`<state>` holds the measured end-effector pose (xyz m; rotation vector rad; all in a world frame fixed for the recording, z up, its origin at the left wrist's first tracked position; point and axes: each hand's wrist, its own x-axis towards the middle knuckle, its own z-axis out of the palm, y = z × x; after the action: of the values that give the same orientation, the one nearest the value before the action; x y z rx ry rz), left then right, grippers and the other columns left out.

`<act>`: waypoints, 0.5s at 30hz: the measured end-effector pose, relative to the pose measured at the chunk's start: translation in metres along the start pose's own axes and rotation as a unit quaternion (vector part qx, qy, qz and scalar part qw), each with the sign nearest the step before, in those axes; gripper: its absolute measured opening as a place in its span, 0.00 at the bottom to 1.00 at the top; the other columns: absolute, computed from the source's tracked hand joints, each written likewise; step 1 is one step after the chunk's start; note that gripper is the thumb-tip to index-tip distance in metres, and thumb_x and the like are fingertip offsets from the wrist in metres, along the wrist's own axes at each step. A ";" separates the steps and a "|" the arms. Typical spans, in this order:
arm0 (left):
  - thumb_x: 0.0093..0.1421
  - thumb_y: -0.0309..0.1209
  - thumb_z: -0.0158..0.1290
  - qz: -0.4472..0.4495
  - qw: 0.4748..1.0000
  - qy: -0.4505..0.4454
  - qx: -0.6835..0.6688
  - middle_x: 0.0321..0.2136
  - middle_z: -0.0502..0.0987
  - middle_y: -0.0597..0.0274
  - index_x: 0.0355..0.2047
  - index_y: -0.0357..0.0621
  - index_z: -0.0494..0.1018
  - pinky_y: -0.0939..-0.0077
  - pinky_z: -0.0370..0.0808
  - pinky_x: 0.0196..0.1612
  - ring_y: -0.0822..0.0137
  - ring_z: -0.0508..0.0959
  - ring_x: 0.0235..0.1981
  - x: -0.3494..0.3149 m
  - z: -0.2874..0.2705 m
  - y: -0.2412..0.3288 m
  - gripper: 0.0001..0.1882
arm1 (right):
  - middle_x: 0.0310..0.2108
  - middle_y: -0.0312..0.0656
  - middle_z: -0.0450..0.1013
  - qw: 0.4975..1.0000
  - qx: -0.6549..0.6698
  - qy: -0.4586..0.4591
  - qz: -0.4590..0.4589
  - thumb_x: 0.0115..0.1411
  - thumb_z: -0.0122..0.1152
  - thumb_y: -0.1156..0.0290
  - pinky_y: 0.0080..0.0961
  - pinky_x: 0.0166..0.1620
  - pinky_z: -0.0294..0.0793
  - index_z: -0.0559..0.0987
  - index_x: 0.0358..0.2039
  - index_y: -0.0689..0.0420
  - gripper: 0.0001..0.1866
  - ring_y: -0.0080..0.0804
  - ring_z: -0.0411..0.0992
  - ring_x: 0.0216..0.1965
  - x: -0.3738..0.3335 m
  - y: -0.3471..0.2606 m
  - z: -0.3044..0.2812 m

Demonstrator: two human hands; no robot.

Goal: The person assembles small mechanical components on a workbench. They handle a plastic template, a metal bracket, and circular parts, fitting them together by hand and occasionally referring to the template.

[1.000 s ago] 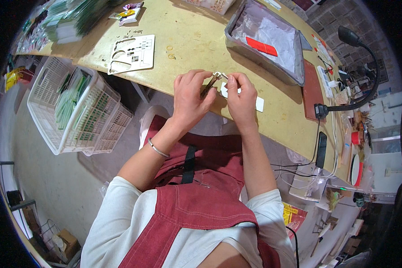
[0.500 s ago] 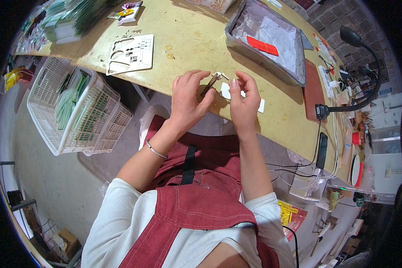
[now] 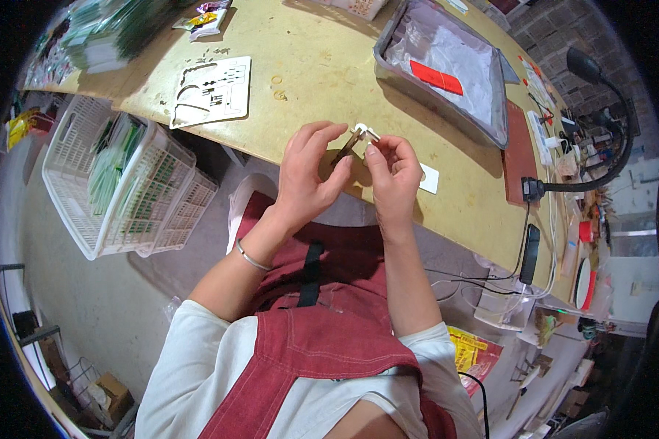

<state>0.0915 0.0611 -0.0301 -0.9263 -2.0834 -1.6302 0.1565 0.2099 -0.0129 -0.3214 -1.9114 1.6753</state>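
Note:
At the near edge of the table, my left hand [image 3: 307, 164] curls around a narrow brown piece [image 3: 349, 146]. Its thumb rests against this piece, and the index finger bends over its upper end. My right hand [image 3: 397, 179] is closed just to the right, thumb and index finger pinching the end of a small white piece [image 3: 362, 129] at the brown piece's tip. Where the two pieces meet is too small to make out. A white card [image 3: 430, 179] lies on the table beside my right hand, partly covered by it.
A grey tray [image 3: 499, 121] with clear plastic bags and a red packet [image 3: 436, 77] stands at the back right. A white template plate [image 3: 231, 106] lies left on the table, near two small rings [image 3: 278, 88]. White baskets [image 3: 99, 238] stand on the floor left; a black lamp [image 3: 600, 179] is at right.
My right hand has moved left and closed at the tip of the brown piece; before, its fingers were apart. My left hand stays around the brown piece. The whole view has shifted slightly.

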 end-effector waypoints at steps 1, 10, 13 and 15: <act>0.57 0.29 0.65 0.005 1.000 0.000 0.001 0.51 0.79 0.48 0.55 0.40 0.78 0.55 0.75 0.57 0.46 0.79 0.52 0.000 0.000 0.000 0.24 | 0.36 0.35 0.79 1.000 -0.002 0.000 0.000 0.67 0.67 0.75 0.20 0.41 0.75 0.80 0.44 0.64 0.08 0.18 0.74 0.36 0.002 -0.001 0.001; 0.56 0.28 0.65 0.024 1.000 0.003 0.008 0.50 0.80 0.50 0.53 0.42 0.80 0.55 0.75 0.56 0.48 0.79 0.51 0.003 0.000 0.000 0.23 | 0.33 0.35 0.79 0.999 -0.043 0.004 -0.023 0.66 0.68 0.76 0.21 0.40 0.74 0.82 0.41 0.63 0.06 0.19 0.74 0.34 0.007 0.008 0.004; 0.56 0.28 0.65 0.032 0.999 0.006 0.014 0.50 0.80 0.51 0.53 0.42 0.80 0.56 0.75 0.55 0.49 0.80 0.50 0.004 0.000 0.002 0.22 | 0.31 0.37 0.79 0.997 -0.051 0.019 -0.048 0.64 0.69 0.75 0.23 0.39 0.74 0.83 0.39 0.63 0.06 0.22 0.74 0.33 0.006 0.013 0.006; 0.56 0.28 0.65 0.036 0.999 0.010 0.015 0.50 0.80 0.52 0.52 0.42 0.80 0.56 0.75 0.55 0.50 0.80 0.49 0.004 0.000 0.001 0.22 | 0.32 0.38 0.79 0.997 -0.057 0.020 -0.056 0.64 0.69 0.76 0.24 0.40 0.74 0.83 0.39 0.63 0.05 0.23 0.75 0.35 0.004 0.015 0.006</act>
<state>0.0894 0.0621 -0.0269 -0.9603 -2.0308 -1.5610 0.1471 0.2104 -0.0268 -0.2834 -1.9630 1.4802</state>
